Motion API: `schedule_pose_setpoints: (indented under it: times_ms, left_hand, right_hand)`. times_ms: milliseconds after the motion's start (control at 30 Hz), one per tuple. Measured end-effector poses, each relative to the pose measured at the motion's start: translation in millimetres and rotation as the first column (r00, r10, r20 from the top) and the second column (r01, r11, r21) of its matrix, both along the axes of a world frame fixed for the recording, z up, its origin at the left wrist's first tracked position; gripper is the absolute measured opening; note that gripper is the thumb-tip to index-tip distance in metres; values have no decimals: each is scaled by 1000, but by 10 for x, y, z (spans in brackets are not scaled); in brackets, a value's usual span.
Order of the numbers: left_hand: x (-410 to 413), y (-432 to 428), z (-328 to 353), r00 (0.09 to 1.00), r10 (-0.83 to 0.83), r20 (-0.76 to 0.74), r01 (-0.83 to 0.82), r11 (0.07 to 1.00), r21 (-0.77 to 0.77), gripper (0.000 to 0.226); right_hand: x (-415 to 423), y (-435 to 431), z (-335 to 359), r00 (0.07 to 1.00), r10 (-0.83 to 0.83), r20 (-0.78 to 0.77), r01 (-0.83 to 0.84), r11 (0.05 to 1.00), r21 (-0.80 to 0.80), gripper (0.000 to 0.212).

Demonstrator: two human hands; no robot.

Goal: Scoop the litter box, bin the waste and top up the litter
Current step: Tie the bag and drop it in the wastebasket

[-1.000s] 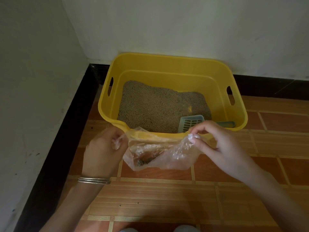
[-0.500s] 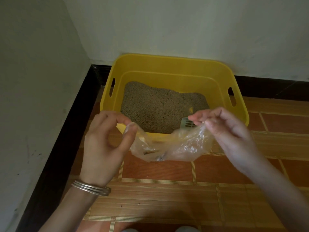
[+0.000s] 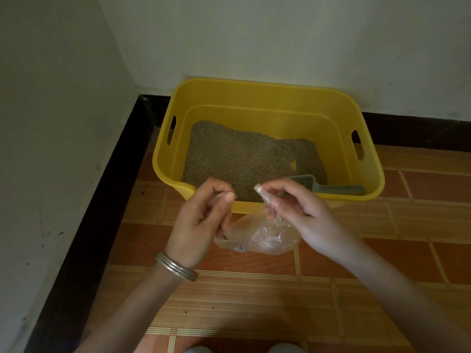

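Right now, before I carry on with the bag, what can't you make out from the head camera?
Head view only:
- Contents of the clear bag: crumpled, glaring film; the dark bits are too small to identify.
- Head of the scoop: partly behind the right hand.
- The litter at the near wall of the litter box: hidden by the left hand and the front rim.
- Bin and spare litter: none in frame.

A corner of a home, probably a utility spot for a cat.
A yellow plastic litter box [image 3: 267,98] sits on terracotta floor tiles [image 3: 254,301] where plain white walls [image 3: 254,34] meet above dark skirting [image 3: 84,245].
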State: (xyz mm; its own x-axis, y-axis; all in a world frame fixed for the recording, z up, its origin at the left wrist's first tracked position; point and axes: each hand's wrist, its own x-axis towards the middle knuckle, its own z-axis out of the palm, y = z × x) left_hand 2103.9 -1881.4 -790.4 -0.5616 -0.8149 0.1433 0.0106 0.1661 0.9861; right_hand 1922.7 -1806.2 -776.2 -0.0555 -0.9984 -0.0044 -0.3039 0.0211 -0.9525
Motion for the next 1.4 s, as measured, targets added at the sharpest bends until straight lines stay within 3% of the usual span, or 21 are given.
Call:
schedule_pose_setpoints:
  times_ms: [67,133,267,367,467,633,800,967,1400]
  left_hand:
    - [9,-8,-55,997,24,71,-23,999,-22,20]
    - [29,-18,-98,995,9,95,-14,999,49,28]
    - [48,-89,-183,996,-64,69,43,960,278,34]
    - [72,-59,-168,998,-69,11,62,948,313,27]
    - [92,-33,-164,989,-126,-79,146,922,357,30]
    - [70,-80,-282,941,-312,-134,335,792,511,45]
    - [39,-123,-310,907,-401,-125,395,713,580,41]
    - [31,-150,-315,890,-439,-121,418,683,599,23]
    - [11,-158,-352,889,-429,-159,426,647,632,25]
  right_hand:
    - [21,9,-68,999,-17,-38,17,1000,6,24]
    - [37,23,-116,997,-33,-63,32,999,-16,26]
    - [48,16,-220,992,-123,-19,123,992,-11,28]
    - [74,-8,-281,977,-203,59,202,979,14,27]
    - [92,-18,-308,970,-242,32,244,969,-51,24]
    - [120,-11,-320,985,-140,-100,127,984,-128,23]
    - [103,-14,-307,962,-7,-272,-47,980,-193,21]
    - [81,-56,-328,952,57,-302,-134,961,-240,15]
    - [80,-97,-398,935,137,-326,-239,924,-298,9]
